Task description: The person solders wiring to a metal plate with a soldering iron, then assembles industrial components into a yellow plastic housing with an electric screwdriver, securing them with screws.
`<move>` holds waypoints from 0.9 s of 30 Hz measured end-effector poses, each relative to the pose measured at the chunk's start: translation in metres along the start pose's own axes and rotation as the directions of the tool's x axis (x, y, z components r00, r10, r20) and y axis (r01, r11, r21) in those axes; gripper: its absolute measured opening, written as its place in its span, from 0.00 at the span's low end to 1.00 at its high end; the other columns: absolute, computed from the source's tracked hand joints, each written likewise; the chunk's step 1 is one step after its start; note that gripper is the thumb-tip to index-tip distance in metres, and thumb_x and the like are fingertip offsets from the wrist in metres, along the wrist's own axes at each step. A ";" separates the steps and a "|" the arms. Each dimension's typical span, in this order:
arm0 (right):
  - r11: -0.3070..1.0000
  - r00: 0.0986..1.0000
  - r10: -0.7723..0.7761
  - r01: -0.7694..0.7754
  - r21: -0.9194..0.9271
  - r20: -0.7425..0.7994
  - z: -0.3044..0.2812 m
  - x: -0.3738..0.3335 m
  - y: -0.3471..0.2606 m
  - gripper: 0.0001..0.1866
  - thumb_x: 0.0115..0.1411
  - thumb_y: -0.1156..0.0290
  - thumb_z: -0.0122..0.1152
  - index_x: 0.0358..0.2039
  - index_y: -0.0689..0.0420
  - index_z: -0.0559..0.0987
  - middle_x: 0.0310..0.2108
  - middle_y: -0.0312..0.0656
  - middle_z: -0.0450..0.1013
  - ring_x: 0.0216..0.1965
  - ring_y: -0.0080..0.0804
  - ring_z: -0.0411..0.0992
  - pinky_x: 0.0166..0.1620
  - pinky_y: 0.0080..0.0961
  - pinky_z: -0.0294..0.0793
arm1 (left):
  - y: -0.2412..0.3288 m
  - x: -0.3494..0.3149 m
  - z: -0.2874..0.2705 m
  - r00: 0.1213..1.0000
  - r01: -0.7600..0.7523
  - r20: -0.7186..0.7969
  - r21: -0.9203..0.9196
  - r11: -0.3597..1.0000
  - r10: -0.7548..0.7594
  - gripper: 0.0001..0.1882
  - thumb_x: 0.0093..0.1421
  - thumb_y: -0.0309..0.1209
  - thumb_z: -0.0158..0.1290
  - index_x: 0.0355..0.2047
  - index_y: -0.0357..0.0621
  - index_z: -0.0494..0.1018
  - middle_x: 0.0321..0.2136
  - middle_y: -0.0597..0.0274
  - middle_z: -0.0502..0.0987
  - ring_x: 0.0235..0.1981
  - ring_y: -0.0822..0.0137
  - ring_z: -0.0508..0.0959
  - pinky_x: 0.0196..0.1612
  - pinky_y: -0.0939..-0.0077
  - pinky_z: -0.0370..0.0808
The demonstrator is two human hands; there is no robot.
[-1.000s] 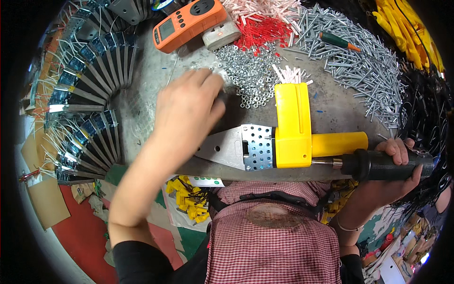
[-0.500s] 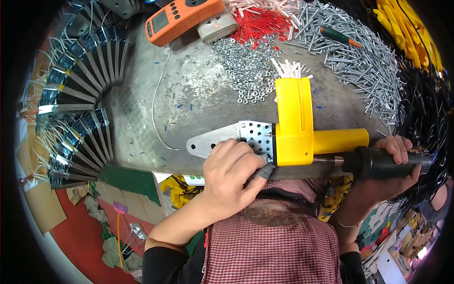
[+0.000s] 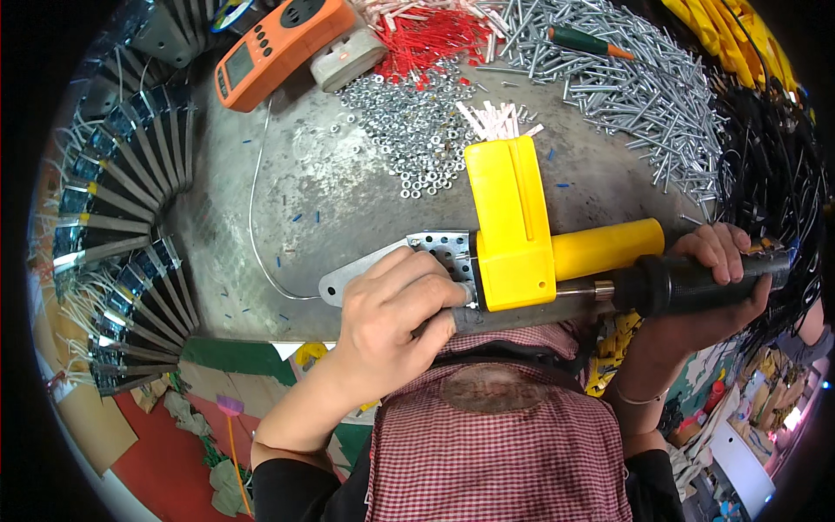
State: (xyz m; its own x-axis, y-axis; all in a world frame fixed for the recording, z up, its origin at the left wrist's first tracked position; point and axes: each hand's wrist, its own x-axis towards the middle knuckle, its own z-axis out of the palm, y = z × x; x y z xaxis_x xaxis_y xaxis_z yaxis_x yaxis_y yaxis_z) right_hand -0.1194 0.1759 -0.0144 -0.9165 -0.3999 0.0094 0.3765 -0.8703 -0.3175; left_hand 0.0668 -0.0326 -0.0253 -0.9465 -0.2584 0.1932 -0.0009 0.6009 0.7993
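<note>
Bending over the near edge of the bench (image 3: 339, 217), the left hand (image 3: 396, 313) lies across a flat grey metal plate (image 3: 348, 283), its thumb and forefinger brought close together at the seam between a perforated metal bracket (image 3: 439, 244) and a yellow plastic housing (image 3: 504, 235). Whether those fingertips pinch a small part I cannot tell, as the knuckles cover most of the spot. The right hand (image 3: 718, 252) is wrapped firmly around a black power driver (image 3: 661, 285) — its shaft points left and reaches the right side of the housing. The two hands stand well apart, with the housing between them at the front of the bench. A yellow tubular handle (image 3: 609, 248) sticks out to the right from the housing, just above the driver.

Beyond the housing, pale sleeves (image 3: 500, 120) lie near its far end, and a heap of nuts (image 3: 409, 122) spreads to their left. Farther back sit red pieces (image 3: 430, 39), an orange meter (image 3: 283, 52) and a pale block (image 3: 348, 59) — these last two side by side. Long screws (image 3: 626, 87) are piled at the right, a green-and-orange screwdriver (image 3: 587, 42) on top, with black cables (image 3: 774, 165) beside them. Dark finned parts (image 3: 122, 191) curve along the left side.
</note>
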 end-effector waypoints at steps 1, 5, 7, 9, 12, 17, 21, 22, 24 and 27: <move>1.000 1.000 0.000 -0.001 0.021 0.002 0.002 0.000 0.001 0.19 0.58 0.57 0.58 0.39 0.59 0.67 0.25 0.33 0.62 0.26 0.23 0.63 0.40 0.24 0.67 | -0.002 0.003 -0.002 0.999 -0.011 0.045 -0.024 1.000 0.012 0.10 0.39 0.21 0.57 0.26 0.39 0.74 0.25 0.56 0.72 0.26 0.57 0.73 0.28 0.67 0.70; 0.998 0.996 -0.052 0.054 0.017 -0.069 -0.005 -0.003 0.003 0.20 0.57 0.52 0.59 0.37 0.56 0.69 0.23 0.30 0.63 0.24 0.20 0.61 0.33 0.21 0.62 | -0.013 0.012 0.006 0.997 -0.068 0.037 -0.036 0.997 0.070 0.08 0.39 0.22 0.56 0.23 0.39 0.73 0.22 0.56 0.71 0.23 0.56 0.73 0.27 0.66 0.70; 0.998 0.976 -0.067 0.067 -0.008 -0.206 0.003 -0.001 0.006 0.24 0.55 0.42 0.56 0.32 0.52 0.71 0.19 0.27 0.61 0.21 0.20 0.59 0.31 0.20 0.61 | -0.012 0.010 0.004 0.998 -0.065 0.014 -0.008 0.998 0.065 0.08 0.37 0.22 0.57 0.22 0.39 0.73 0.20 0.55 0.71 0.22 0.55 0.72 0.26 0.65 0.70; 0.996 0.970 -0.068 0.052 -0.075 -0.232 0.001 0.000 0.014 0.27 0.52 0.37 0.54 0.31 0.51 0.70 0.18 0.28 0.61 0.20 0.21 0.59 0.31 0.23 0.62 | -0.021 0.000 0.000 0.999 -0.037 0.024 -0.001 0.999 0.037 0.09 0.38 0.24 0.59 0.24 0.39 0.74 0.22 0.54 0.72 0.24 0.55 0.74 0.28 0.65 0.71; 0.988 0.982 -0.118 0.102 -0.111 -0.147 0.014 -0.005 0.019 0.27 0.52 0.38 0.54 0.32 0.52 0.70 0.18 0.30 0.62 0.21 0.23 0.61 0.33 0.25 0.63 | -0.006 -0.005 -0.010 0.998 0.063 0.023 0.045 0.997 -0.064 0.08 0.42 0.22 0.59 0.25 0.39 0.73 0.22 0.57 0.73 0.25 0.56 0.75 0.31 0.66 0.71; 0.969 0.952 -0.053 -0.024 -0.246 -0.301 0.032 -0.012 -0.003 0.23 0.56 0.48 0.57 0.39 0.56 0.70 0.26 0.37 0.70 0.29 0.28 0.68 0.39 0.28 0.69 | -0.001 0.004 -0.010 0.993 -0.006 0.118 0.019 1.000 0.003 0.12 0.51 0.22 0.55 0.38 0.40 0.78 0.30 0.51 0.79 0.32 0.53 0.78 0.39 0.68 0.74; 0.765 0.962 -0.240 0.106 -0.636 -0.128 0.031 0.009 -0.056 0.16 0.60 0.71 0.54 0.48 0.59 0.65 0.37 0.44 0.72 0.39 0.30 0.70 0.43 0.29 0.75 | -0.004 -0.017 -0.017 0.996 0.039 -0.083 0.141 0.989 -0.028 0.18 0.51 0.25 0.60 0.44 0.38 0.76 0.42 0.45 0.75 0.40 0.48 0.76 0.44 0.60 0.74; 0.606 0.922 -0.381 0.199 -0.770 -0.062 0.022 0.013 -0.066 0.29 0.60 0.75 0.54 0.60 0.61 0.56 0.44 0.46 0.69 0.43 0.31 0.69 0.46 0.29 0.73 | 0.002 -0.014 -0.018 0.997 -0.076 0.020 0.380 0.922 0.074 0.31 0.48 0.29 0.64 0.54 0.40 0.69 0.51 0.43 0.69 0.46 0.45 0.72 0.49 0.54 0.71; 0.378 0.875 -0.485 0.203 -0.903 -0.006 0.000 0.012 -0.070 0.41 0.57 0.80 0.55 0.67 0.59 0.45 0.51 0.48 0.64 0.50 0.34 0.67 0.51 0.31 0.70 | 0.010 -0.012 -0.009 0.990 -0.138 0.088 0.460 0.877 0.110 0.41 0.45 0.30 0.66 0.60 0.43 0.62 0.52 0.43 0.68 0.49 0.43 0.70 0.52 0.51 0.67; -0.216 0.857 -0.474 0.112 -0.970 0.204 -0.006 -0.013 -0.058 0.41 0.53 0.79 0.60 0.66 0.59 0.53 0.58 0.52 0.59 0.56 0.46 0.63 0.58 0.40 0.63 | 0.003 -0.020 -0.012 0.979 -0.205 0.086 0.482 0.852 0.187 0.44 0.46 0.35 0.66 0.62 0.44 0.58 0.53 0.43 0.68 0.49 0.41 0.70 0.52 0.51 0.67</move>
State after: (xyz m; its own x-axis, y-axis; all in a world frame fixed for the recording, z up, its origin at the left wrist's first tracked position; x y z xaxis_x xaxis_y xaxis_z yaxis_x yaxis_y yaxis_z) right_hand -0.1305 0.2334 -0.0019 -0.9360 0.0108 0.3517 -0.3146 0.4221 -0.8502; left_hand 0.0897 -0.0341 -0.0199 -0.9540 -0.0756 0.2902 0.0378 0.9296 0.3665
